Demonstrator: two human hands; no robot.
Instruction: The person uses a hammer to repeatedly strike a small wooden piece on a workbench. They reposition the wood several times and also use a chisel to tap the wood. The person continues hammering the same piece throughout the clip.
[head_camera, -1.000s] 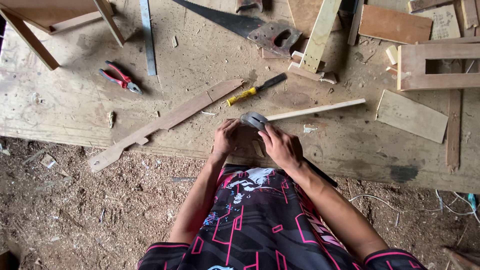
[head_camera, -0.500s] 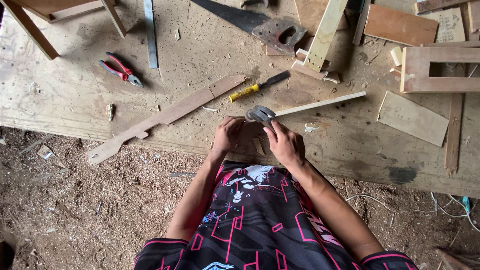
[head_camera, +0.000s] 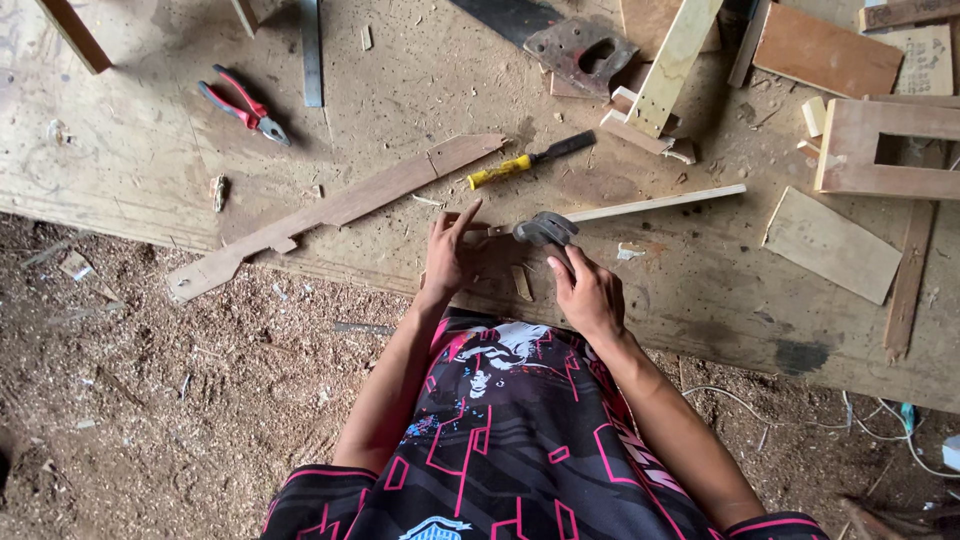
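My left hand (head_camera: 448, 258) lies flat on the plywood board (head_camera: 120, 150) near its front edge, fingers apart, its fingertips on a small wood piece (head_camera: 487, 229). My right hand (head_camera: 590, 290) is curled just to the right, its fingers closed on the grey metal head of a hammer (head_camera: 545, 228). The hammer's pale wooden handle (head_camera: 660, 204) runs off to the right across the board. A small wood sliver (head_camera: 522, 283) lies between the two hands.
A long notched wooden strip (head_camera: 330, 212) lies left of my hands, with a yellow-handled chisel (head_camera: 520, 163) above them. Red pliers (head_camera: 243, 104), a saw handle (head_camera: 580, 50), wood offcuts (head_camera: 832, 242) and a wooden frame (head_camera: 880, 150) lie on the board. Sawdust covers the ground (head_camera: 150, 400).
Both hands stay at the same spot by the board's edge. My left hand's fingers have spread out flatter, and the hammer head has shifted only slightly.
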